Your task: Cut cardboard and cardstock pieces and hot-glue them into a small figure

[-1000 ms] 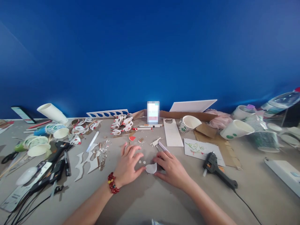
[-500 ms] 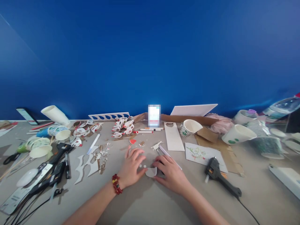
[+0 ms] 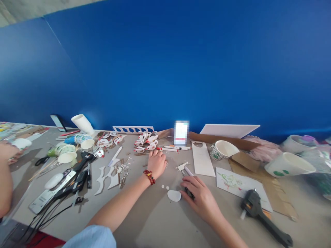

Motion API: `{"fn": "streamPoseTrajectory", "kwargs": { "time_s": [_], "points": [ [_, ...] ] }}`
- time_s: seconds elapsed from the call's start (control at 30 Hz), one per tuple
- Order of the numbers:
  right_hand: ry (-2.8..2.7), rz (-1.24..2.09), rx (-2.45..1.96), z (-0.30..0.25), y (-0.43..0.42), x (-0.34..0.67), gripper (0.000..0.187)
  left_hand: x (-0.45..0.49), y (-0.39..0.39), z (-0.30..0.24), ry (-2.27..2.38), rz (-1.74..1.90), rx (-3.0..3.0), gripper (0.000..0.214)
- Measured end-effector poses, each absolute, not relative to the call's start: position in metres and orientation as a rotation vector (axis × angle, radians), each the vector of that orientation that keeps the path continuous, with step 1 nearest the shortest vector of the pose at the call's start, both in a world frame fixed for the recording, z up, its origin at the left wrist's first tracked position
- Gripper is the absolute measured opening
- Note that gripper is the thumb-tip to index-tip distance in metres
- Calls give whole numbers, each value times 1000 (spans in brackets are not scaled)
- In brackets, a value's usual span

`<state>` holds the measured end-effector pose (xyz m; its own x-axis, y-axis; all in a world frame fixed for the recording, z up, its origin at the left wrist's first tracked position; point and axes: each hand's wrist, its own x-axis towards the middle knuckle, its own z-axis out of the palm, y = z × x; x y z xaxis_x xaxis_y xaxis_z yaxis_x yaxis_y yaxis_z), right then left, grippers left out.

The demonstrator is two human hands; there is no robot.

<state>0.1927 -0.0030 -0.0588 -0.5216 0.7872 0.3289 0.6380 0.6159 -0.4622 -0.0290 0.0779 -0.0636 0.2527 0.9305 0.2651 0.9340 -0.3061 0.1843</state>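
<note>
My left hand [image 3: 157, 162], with a red bead bracelet on the wrist, reaches forward on the table. Its fingers are curled down just in front of a cluster of small white-and-red cutouts [image 3: 144, 141]; what lies under them is hidden. My right hand [image 3: 200, 196] rests nearer to me, its fingers closed round a pale pen-like tool [image 3: 188, 171] with a dark end. A small rounded white cutout [image 3: 174, 195] lies on the table just left of the right hand, touched by neither hand. Two tiny white dots lie beside it.
A black glue gun [image 3: 254, 206] with its cord lies to the right, beside a drawing on paper [image 3: 238, 181], a paper cup [image 3: 223, 148] and a white strip [image 3: 203, 158]. A phone [image 3: 181, 132] stands at the blue wall. Cups [image 3: 67, 156], scissors [image 3: 41, 160] and cables crowd the left, where another person's arm [image 3: 5, 179] shows.
My left hand left the white cutout and moved forward toward the small cutouts. The view swung left and up. The right hand stays by the cutout.
</note>
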Motion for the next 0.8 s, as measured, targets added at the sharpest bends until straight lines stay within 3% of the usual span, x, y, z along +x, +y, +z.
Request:
{"fn": "streamPoseTrajectory", "kwargs": {
  "time_s": [0.2, 0.57, 0.8],
  "points": [
    [-2302, 377, -1141, -55, -3, 194, 15, -36, 80, -62, -1853, -528, -2475, 18],
    [-2284, 379, -1148, -55, -1, 194, 15, -32, 67, -65, -1853, -538, -2530, 20],
    [-2287, 372, -1136, -56, -1, 196, 15, -81, 71, -51, -2006, -469, -2310, 25]
  ]
}}
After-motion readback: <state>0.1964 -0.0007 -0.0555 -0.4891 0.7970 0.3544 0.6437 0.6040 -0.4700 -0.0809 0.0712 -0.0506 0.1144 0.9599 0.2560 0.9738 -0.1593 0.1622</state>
